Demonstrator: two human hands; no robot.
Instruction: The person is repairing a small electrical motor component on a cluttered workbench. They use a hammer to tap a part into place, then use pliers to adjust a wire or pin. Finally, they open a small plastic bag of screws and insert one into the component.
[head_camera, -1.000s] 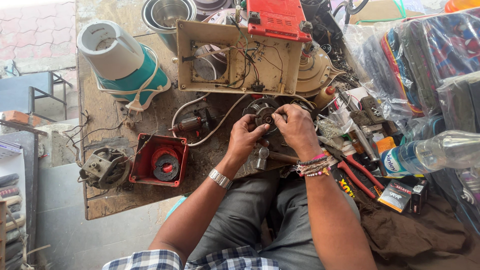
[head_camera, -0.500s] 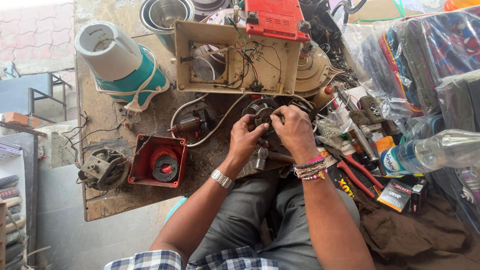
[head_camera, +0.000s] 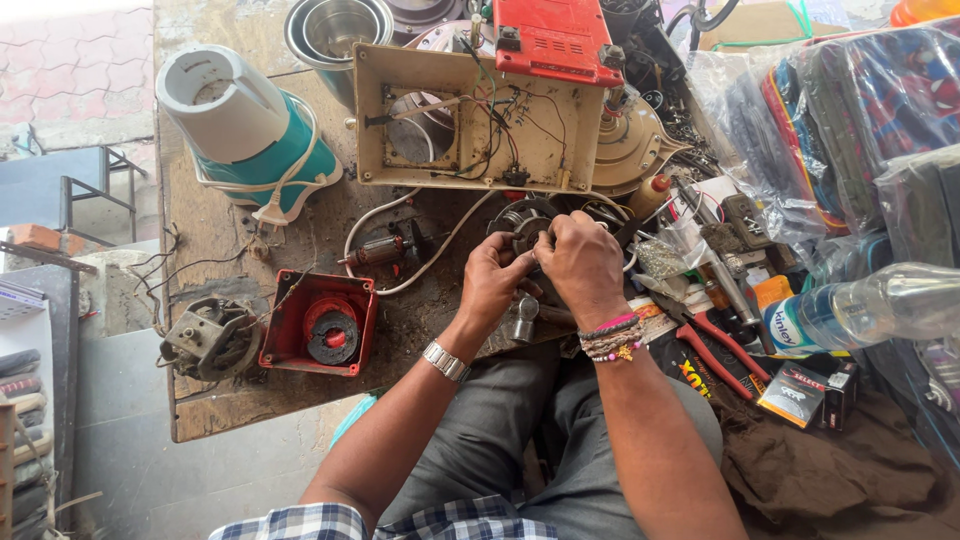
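Both the left hand (head_camera: 492, 278) and right hand (head_camera: 582, 262) pinch a small motor (head_camera: 524, 222) at the workbench (head_camera: 215, 225) centre, apparently mid-disassembly, an open beige casing (head_camera: 470, 115) at twelve o'clock; steady grip seems needed.

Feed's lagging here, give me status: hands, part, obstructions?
Left hand and right hand both gripping the motor part. White cord lies beside it.
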